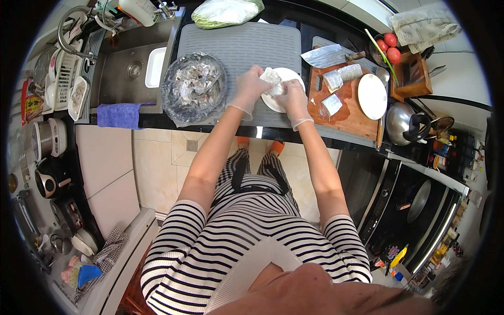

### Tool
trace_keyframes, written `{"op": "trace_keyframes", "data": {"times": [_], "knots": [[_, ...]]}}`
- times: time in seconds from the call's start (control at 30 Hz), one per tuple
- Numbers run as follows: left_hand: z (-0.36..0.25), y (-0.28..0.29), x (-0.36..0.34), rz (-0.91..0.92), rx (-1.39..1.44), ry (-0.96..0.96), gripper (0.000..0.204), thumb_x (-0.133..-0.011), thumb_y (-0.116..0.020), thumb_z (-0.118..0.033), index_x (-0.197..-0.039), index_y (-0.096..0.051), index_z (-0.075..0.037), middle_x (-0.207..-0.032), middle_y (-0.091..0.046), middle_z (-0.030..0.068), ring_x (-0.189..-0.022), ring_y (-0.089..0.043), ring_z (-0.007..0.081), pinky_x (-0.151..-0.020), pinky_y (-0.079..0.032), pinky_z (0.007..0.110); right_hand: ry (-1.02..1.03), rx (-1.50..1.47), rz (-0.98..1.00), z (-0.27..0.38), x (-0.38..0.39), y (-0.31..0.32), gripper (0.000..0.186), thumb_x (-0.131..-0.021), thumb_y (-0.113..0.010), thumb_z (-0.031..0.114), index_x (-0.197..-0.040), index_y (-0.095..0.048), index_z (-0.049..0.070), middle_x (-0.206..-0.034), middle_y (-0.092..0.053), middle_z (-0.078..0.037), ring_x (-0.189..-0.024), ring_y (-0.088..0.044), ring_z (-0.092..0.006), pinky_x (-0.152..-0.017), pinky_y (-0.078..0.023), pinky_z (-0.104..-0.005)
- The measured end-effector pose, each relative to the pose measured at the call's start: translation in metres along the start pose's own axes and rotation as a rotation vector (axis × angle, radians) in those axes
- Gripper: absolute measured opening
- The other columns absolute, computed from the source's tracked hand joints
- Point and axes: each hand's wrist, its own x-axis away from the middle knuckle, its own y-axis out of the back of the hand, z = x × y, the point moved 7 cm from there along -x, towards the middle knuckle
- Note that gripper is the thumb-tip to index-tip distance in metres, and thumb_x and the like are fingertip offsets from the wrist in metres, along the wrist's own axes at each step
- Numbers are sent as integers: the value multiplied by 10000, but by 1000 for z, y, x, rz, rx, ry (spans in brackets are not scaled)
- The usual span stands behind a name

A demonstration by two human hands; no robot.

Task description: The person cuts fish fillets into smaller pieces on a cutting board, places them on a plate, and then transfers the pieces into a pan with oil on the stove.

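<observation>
Both my hands wear clear plastic gloves. My left hand [248, 89] and my right hand [292, 102] grip a pale, white-coated fish piece [271, 80] between them over a white plate [285, 73], which lies on a grey ribbed mat [239, 44]. Left of the plate sits a plastic-lined bowl [191, 81] with silvery pieces inside. To the right, silver fish pieces [332, 105] lie on a wooden board [337, 125], with a cleaver [322, 55] above them and an oval white plate [371, 96] on the board's right side.
A sink [121, 68] with a blue cloth [117, 115] is at left. A wrapped cabbage [227, 12] lies at the back. Tomatoes [392, 55], a wooden knife holder [413, 76] and a steel kettle [400, 123] are at right, above a stove [417, 202].
</observation>
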Motion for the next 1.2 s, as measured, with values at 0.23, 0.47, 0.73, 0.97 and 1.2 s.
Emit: {"op": "trace_keyframes", "data": {"times": [0.23, 0.47, 0.73, 0.97, 1.2], "knots": [[-2, 6, 2, -34, -10, -11, 456, -563, -776, -334, -896, -576, -96, -777, -683, 110, -781, -666, 299, -766, -480, 380, 78, 297, 132, 6, -11, -12, 688, -613, -814, 162, -1256, -585, 74, -1115, -594, -134, -1040, -598, -312, -866, -506, -400], [0, 4, 6, -23, 13, 2, 397, -604, -803, -261, -856, -561, -72, -771, -651, 71, -713, -617, 187, -694, -486, 313, -66, -105, 41, -14, -7, 8, 647, -649, -736, 133, -1263, -539, 83, -1180, -516, -150, -998, -599, -291, -871, -498, -363], [1, 2, 2, 2, 66, 21, 451, -571, -786, -351, -876, -563, -106, -773, -676, 97, -784, -656, 295, -804, -458, 368, 37, -413, -187, -30, 10, 10, 566, -596, -824, 93, -1116, -604, 54, -1150, -586, -129, -1093, -553, -284, -917, -472, -356], [0, -5, 3, 4, 28, 3, 449, -563, -787, -343, -874, -559, -112, -752, -669, 94, -768, -652, 297, -805, -455, 371, 108, -65, -219, -36, 22, 9, 465, -575, -837, 113, -1017, -705, 54, -1122, -624, -142, -1074, -552, -315, -935, -461, -397], [-1, -9, 3, 1, 19, 0, 450, -565, -781, -346, -887, -569, -114, -768, -678, 103, -768, -653, 300, -797, -460, 370, 180, -61, -222, -19, 21, 20, 479, -570, -843, 136, -1022, -711, 50, -1108, -630, -144, -1046, -559, -315, -912, -468, -401]]}}
